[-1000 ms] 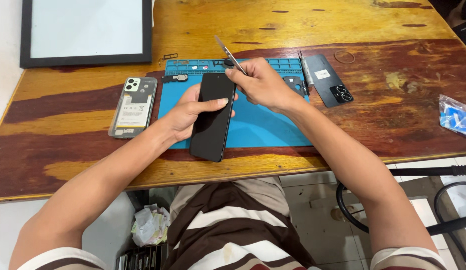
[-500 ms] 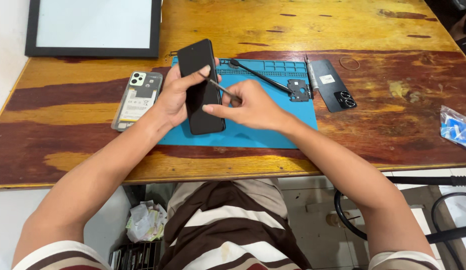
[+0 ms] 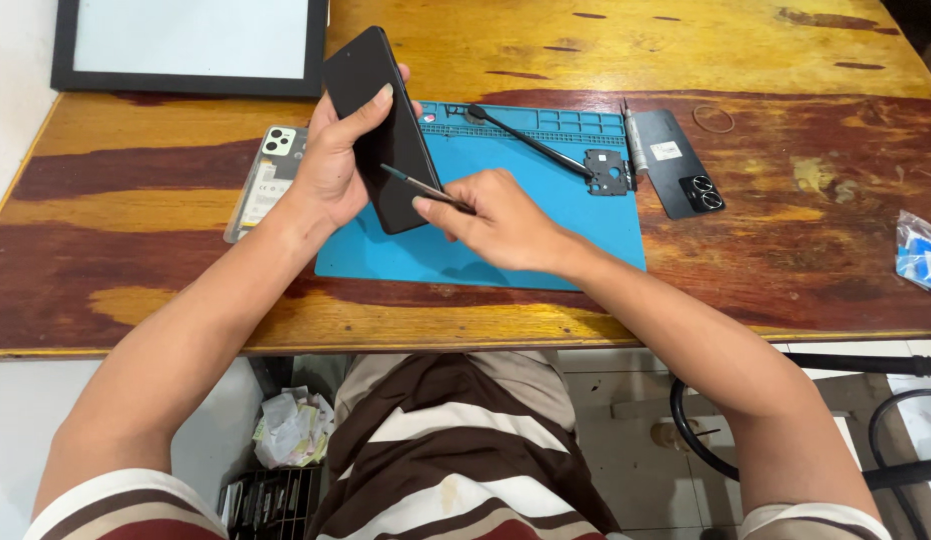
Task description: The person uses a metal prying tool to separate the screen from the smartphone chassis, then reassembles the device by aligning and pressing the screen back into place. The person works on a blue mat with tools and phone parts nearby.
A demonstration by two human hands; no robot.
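Black, glossy and slab-flat: a dark glass-fronted phone (image 3: 381, 130) clasped in the left hand (image 3: 331, 165), fingers curled round its long edges, thumb laid across the upper face, tilted up off the bench. Pinched in the right hand (image 3: 496, 220), between thumb and fingertips closed tight, a thin metal prying tool (image 3: 421, 185), tip resting against the phone's right edge just beside the left palm.

Judged as mid-opening: working the tip along the seam between screen and frame. Next move likely calls for a shallow angle, light pressure and a steady left grip, lest the glass crack or the tip skid.

Under both hands, a blue rubbery work mat (image 3: 546, 245) with small moulded trays along its far rim. Beyond the right hand, a long black spudger (image 3: 531, 140) and a small dark perforated bracket (image 3: 608, 172); further right, a glossy black back cover (image 3: 681, 175) with ringed camera cut-outs. Left of the left wrist, a pale opened handset (image 3: 266, 180) lying flat. All on a worn, streaked varnished wooden table (image 3: 786, 250).
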